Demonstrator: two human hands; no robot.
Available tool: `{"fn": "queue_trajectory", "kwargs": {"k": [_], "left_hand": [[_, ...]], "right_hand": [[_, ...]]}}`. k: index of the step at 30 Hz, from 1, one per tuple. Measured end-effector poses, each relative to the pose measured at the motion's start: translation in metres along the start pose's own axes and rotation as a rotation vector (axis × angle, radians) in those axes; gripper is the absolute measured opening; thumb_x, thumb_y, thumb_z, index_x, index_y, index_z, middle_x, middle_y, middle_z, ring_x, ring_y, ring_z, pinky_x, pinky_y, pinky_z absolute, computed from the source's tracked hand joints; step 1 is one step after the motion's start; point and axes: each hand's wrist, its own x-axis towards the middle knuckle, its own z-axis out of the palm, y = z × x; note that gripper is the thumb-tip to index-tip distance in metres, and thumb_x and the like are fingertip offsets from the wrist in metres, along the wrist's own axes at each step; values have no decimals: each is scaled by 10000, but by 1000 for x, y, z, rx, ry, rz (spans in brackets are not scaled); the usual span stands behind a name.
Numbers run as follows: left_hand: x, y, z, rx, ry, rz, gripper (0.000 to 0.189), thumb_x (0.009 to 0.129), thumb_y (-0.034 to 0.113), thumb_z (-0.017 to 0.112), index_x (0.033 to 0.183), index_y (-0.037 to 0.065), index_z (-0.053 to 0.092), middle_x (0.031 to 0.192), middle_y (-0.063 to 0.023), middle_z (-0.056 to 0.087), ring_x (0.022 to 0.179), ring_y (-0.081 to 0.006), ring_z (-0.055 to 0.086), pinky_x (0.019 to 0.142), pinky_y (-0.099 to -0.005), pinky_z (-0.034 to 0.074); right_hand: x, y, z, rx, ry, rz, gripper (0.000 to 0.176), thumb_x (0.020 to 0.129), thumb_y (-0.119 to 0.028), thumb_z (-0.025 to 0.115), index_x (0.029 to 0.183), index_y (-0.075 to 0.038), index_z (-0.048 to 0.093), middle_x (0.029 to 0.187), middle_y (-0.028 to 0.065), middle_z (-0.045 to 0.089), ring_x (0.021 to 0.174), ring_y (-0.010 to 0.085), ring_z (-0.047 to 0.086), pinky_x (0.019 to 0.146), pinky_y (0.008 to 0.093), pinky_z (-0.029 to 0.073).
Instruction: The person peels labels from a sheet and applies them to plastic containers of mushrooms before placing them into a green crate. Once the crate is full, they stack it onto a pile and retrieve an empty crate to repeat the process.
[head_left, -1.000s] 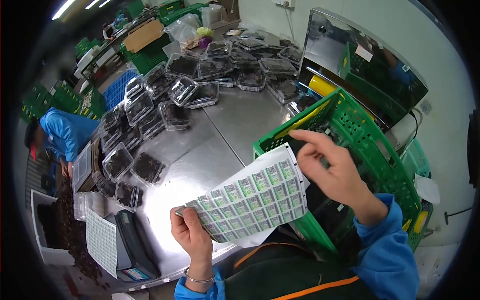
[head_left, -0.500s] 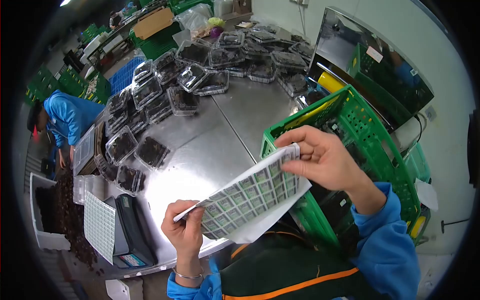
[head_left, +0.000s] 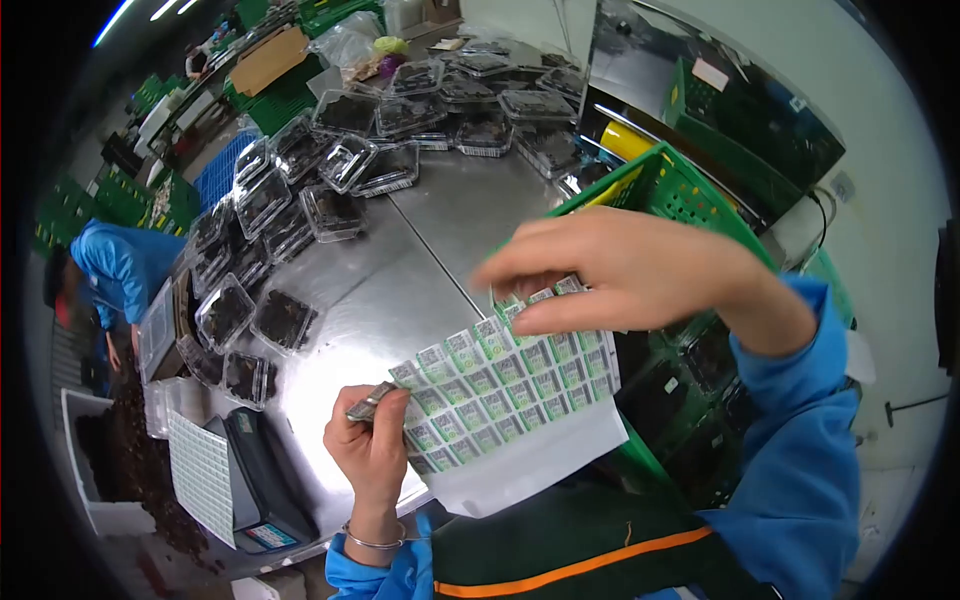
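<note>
A sheet of small square printed labels, with QR-like codes and green marks, is held up over the front of the metal table. My left hand pinches its left edge between thumb and fingers, where the paper is folded over. Across the sheet's upper edge reaches my right hand, its thumb and fingers apart around the edge and slightly blurred. A blank white strip runs along the sheet's lower side. Behind my right forearm, a green crate holds clear plastic boxes of dark contents.
Many lidded clear boxes cover the back and left of the steel table. A black device with another label sheet stands front left. A co-worker in blue bends beside a white tub. A dark screen stands right.
My right hand has moved left along the sheet's top edge. The folded-back sheet has opened out, showing more labels. My left hand keeps its pinch, and the head view has shifted slightly.
</note>
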Motion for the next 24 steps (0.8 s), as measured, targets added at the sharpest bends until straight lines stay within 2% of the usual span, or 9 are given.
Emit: {"fn": "queue_trajectory", "kwargs": {"k": [2,9,12,14,17,18,19,23,24], "left_hand": [[3,4,2,14,-18,4,103,765,49,648,748,2,559,605,11,551,560,-28,447,516,-162,352],[5,14,8,219,-47,64,102,748,43,663,761,-18,582,626,-26,593,569,-38,494,510,-166,377],[8,16,10,135,-52,-117,108,806,73,610,769,-19,569,682,17,558,609,-15,432,525,-157,321],[14,9,16,23,-60,-266,122,826,105,589,800,-13,578,723,5,581,628,-26,460,542,-170,349],[11,-9,1,138,15,-289,132,824,82,564,880,-36,576,793,-44,602,650,-64,514,580,-198,403],[7,-17,-15,171,52,-293,141,831,87,546,892,-39,567,787,-50,600,666,-68,520,597,-198,408],[4,-20,-30,135,59,-285,136,835,91,545,887,-34,559,788,-52,600,675,-74,530,605,-205,417],[0,-40,-50,109,189,-363,200,874,196,521,896,-3,534,788,-49,592,657,-66,534,595,-203,420],[1,-39,-44,127,198,-373,208,875,206,519,894,-1,535,783,-45,588,653,-63,531,594,-200,417]], "right_hand": [[12,0,-4,81,-183,116,235,745,-154,579,901,20,602,800,152,623,735,255,598,688,308,464],[-4,18,15,114,-116,140,138,768,-108,590,849,3,611,741,88,576,684,202,569,616,283,448],[-19,21,38,-212,308,-191,107,756,-100,612,832,-24,601,716,87,523,669,225,537,606,293,441],[-31,19,42,-126,438,-141,103,769,-121,593,836,-42,597,736,76,551,667,198,558,607,290,450],[-83,34,4,499,697,421,159,801,-130,587,900,-6,591,815,32,616,676,66,546,575,223,429],[-114,58,-9,573,790,588,183,783,-132,610,910,-6,569,786,30,605,653,75,539,571,214,421],[-155,93,-15,505,796,751,213,766,-133,629,914,-14,533,782,40,600,684,76,537,593,211,420],[-278,270,60,182,889,973,363,650,-55,709,914,-4,466,753,93,596,679,137,567,602,266,449],[-280,280,72,234,925,1100,409,625,-75,732,927,-31,460,767,94,585,700,176,571,617,310,453]]}}
